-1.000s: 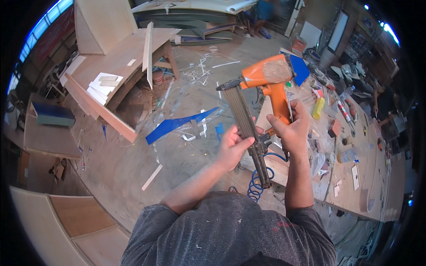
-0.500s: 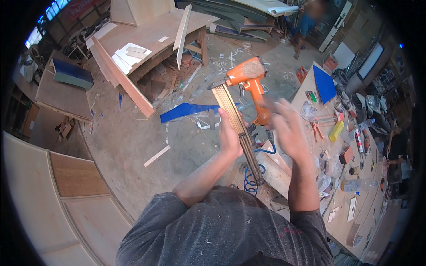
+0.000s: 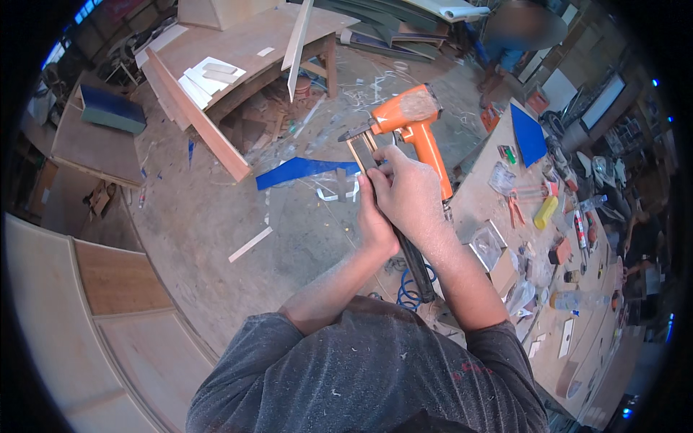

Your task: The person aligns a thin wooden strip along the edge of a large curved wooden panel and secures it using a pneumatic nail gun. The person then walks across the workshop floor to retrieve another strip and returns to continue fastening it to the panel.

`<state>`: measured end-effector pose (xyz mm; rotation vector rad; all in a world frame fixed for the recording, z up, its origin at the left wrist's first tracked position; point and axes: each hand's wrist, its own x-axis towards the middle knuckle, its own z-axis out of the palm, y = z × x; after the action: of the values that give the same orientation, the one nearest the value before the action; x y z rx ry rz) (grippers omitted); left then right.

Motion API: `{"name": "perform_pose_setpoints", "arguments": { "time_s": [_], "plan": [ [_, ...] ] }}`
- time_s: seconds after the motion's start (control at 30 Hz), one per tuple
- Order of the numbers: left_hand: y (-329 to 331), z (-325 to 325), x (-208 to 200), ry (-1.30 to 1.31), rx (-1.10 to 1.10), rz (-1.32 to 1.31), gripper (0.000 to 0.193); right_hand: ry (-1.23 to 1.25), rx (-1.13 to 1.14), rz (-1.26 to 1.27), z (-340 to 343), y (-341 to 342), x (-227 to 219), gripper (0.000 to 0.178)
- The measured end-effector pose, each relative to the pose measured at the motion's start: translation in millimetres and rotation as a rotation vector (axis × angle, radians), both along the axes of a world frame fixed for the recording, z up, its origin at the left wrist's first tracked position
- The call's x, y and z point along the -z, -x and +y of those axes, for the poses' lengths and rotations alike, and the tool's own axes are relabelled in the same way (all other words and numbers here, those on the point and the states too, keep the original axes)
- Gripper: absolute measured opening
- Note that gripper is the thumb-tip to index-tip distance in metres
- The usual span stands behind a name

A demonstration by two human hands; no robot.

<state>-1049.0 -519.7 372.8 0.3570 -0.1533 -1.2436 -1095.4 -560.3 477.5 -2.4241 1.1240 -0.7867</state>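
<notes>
An orange nail gun [image 3: 408, 110] hangs in front of my chest, its head up and its long narrow magazine [image 3: 413, 270] slanting down toward my shirt. My left hand [image 3: 377, 229] is wrapped round the magazine from the left, thumb along its edge. Over the magazine's upper part, my right hand [image 3: 413, 189] has its fingers curled and pressed onto it. A brass-coloured edge [image 3: 355, 155] shows just above those fingers; what they pinch inside is hidden. The orange handle stands right of my right hand, untouched by its fingertips. A coiled blue air hose [image 3: 410, 292] hangs below.
A cluttered workbench [image 3: 548, 361] runs along the right, with red-handled pliers [image 3: 515, 211], a yellow tool [image 3: 546, 213] and a plastic bottle [image 3: 577, 300]. At upper left stands a wooden table [image 3: 253, 36] with leaning boards. A blue sheet [image 3: 307, 173] lies on the floor. Another person [image 3: 509, 54] is at the back.
My right hand, blurred and raised beside the handle before, has come left and down onto the magazine. The brass strip that showed along the magazine is now mostly covered. The far person has come nearer.
</notes>
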Motion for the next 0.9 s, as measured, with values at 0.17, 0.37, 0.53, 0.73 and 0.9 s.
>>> {"name": "perform_pose_setpoints", "arguments": {
  "time_s": [0.17,0.37,0.53,0.73,0.9],
  "plan": [
    [2,2,0,0.020,0.019,0.033,0.062,0.066,0.018,-0.084,6,3,4,0.020],
    [7,6,-8,-0.008,0.016,0.027,0.062,0.074,0.006,-0.118,15,4,-4,0.017],
    [8,9,-12,-0.007,0.049,0.055,0.063,0.192,0.038,0.059,13,10,-2,0.019],
    [11,14,-19,-0.112,-0.024,-0.050,0.065,0.397,-0.075,0.191,9,31,17,0.027],
    [15,16,-21,-0.166,0.031,0.042,0.065,0.456,-0.130,0.209,-2,37,35,0.029]
  ]
}}
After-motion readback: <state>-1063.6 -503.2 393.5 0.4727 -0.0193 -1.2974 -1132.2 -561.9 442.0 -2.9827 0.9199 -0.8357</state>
